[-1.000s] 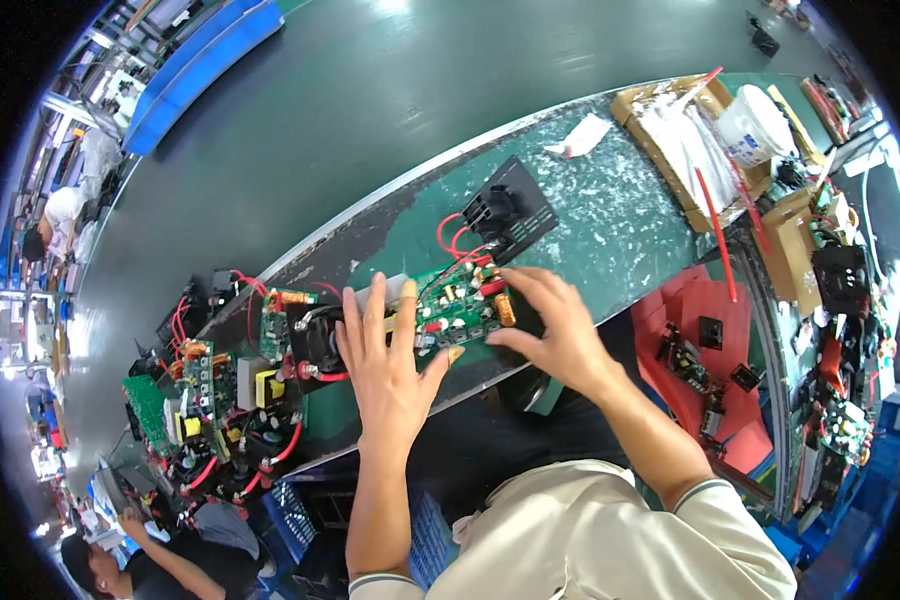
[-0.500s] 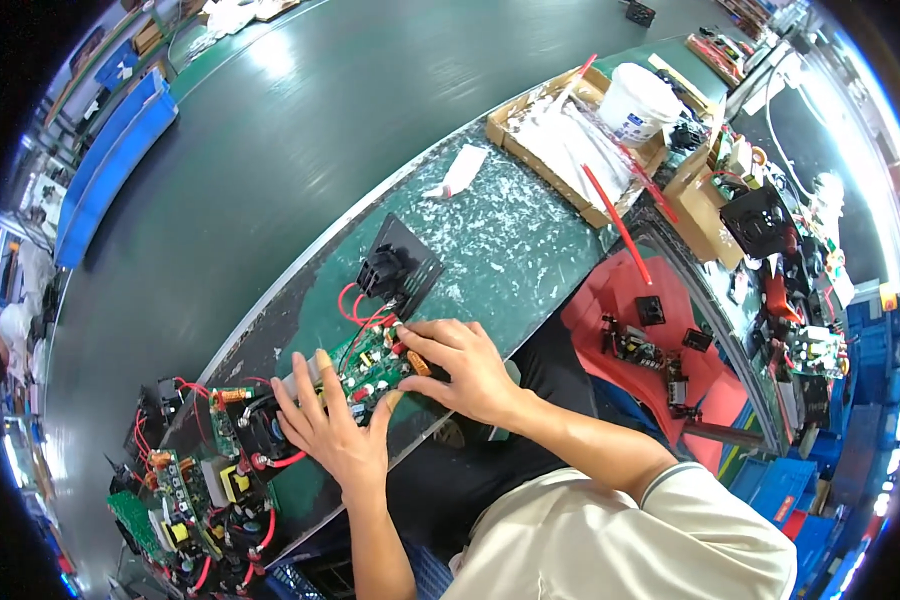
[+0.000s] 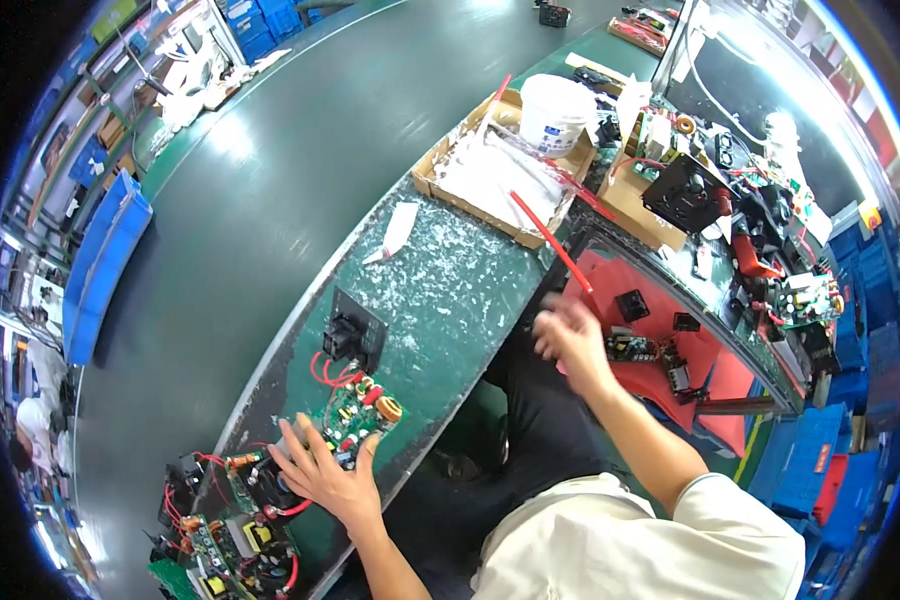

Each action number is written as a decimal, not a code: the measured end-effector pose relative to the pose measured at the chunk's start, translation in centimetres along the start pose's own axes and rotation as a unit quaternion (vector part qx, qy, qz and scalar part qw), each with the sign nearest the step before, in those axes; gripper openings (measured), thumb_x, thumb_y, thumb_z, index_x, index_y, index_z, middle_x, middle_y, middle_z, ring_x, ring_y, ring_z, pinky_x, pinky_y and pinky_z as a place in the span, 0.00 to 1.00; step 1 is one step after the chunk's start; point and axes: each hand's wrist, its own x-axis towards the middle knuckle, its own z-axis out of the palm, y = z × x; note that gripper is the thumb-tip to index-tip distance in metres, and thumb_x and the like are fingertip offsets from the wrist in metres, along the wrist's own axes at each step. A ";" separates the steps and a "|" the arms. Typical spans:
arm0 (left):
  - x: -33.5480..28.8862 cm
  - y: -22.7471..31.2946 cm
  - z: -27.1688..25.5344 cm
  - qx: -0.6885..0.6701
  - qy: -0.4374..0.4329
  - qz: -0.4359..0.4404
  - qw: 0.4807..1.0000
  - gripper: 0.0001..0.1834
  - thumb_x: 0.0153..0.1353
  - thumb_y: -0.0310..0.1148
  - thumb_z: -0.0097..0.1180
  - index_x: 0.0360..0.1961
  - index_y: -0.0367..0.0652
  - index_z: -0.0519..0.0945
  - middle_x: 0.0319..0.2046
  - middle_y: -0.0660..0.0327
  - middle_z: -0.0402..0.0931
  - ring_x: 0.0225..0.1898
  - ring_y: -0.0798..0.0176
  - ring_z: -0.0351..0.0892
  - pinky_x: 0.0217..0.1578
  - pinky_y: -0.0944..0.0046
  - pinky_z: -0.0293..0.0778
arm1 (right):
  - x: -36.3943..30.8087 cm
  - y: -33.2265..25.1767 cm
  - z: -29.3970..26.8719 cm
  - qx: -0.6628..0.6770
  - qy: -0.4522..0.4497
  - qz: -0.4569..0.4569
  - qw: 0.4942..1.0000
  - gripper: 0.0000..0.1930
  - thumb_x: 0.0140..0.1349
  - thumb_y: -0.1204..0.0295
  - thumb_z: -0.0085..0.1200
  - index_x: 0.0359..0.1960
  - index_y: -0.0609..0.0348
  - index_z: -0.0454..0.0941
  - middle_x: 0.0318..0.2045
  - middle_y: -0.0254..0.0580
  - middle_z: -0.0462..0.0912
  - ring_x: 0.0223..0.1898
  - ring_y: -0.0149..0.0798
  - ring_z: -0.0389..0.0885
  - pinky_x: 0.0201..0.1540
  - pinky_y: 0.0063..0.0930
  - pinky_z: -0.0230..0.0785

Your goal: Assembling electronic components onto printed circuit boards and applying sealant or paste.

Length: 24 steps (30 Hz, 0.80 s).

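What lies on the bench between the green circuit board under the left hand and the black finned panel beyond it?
In the head view, looping red wires run from the green circuit board, touched by the left hand, to the black finned panel; nothing else lies there.

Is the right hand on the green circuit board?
No. The right hand is blurred in the air off the bench edge near the red tray, while only the left hand touches the green circuit board.

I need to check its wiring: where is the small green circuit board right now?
In the head view, the green circuit board lies lower left on the green bench, at the left hand fingertips, just below the black socket panel.
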 end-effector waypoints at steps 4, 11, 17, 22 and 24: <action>-2.1 1.3 -0.7 -0.125 0.133 0.012 0.983 0.50 0.50 0.54 0.69 0.69 0.40 0.63 0.68 0.47 0.57 0.70 0.38 0.51 0.64 0.36 0.53 | 5.4 -3.6 -0.5 -0.077 0.108 -0.265 0.955 0.24 0.65 0.72 0.58 0.62 0.63 0.68 0.33 0.38 0.81 0.29 0.27 0.78 0.31 0.20 0.72; -13.6 5.4 0.5 -0.708 -0.308 -0.206 0.602 0.25 0.66 0.35 0.55 0.63 0.43 0.69 0.52 0.54 0.77 0.47 0.62 0.80 0.45 0.65 0.77 | 16.1 -8.9 1.8 -0.241 0.129 -0.362 0.891 0.16 0.64 0.69 0.60 0.51 0.63 0.79 0.30 0.37 0.83 0.30 0.25 0.78 0.34 0.20 0.71; -20.6 2.2 3.8 -0.403 -0.386 -0.148 0.816 0.31 0.58 0.33 0.67 0.63 0.42 0.72 0.54 0.50 0.76 0.51 0.53 0.79 0.50 0.59 0.75 | 16.1 -10.1 0.8 -0.258 0.083 -0.383 0.883 0.12 0.63 0.69 0.61 0.43 0.66 0.82 0.29 0.40 0.85 0.31 0.27 0.81 0.35 0.18 0.72; -16.5 2.1 2.2 -0.438 -0.315 -0.065 0.839 0.26 0.56 0.25 0.66 0.57 0.41 0.76 0.50 0.55 0.77 0.50 0.59 0.79 0.49 0.63 0.75 | 15.5 -9.0 1.6 -0.260 0.071 -0.353 0.896 0.13 0.63 0.68 0.59 0.41 0.69 0.82 0.28 0.40 0.84 0.29 0.29 0.82 0.35 0.20 0.73; -14.1 1.9 0.9 -0.491 -0.273 -0.065 0.825 0.24 0.56 0.21 0.64 0.56 0.39 0.77 0.49 0.57 0.77 0.49 0.62 0.79 0.48 0.65 0.75 | 16.1 -8.7 1.3 -0.254 0.056 -0.333 0.906 0.14 0.63 0.67 0.59 0.41 0.69 0.82 0.28 0.40 0.84 0.29 0.28 0.82 0.34 0.21 0.73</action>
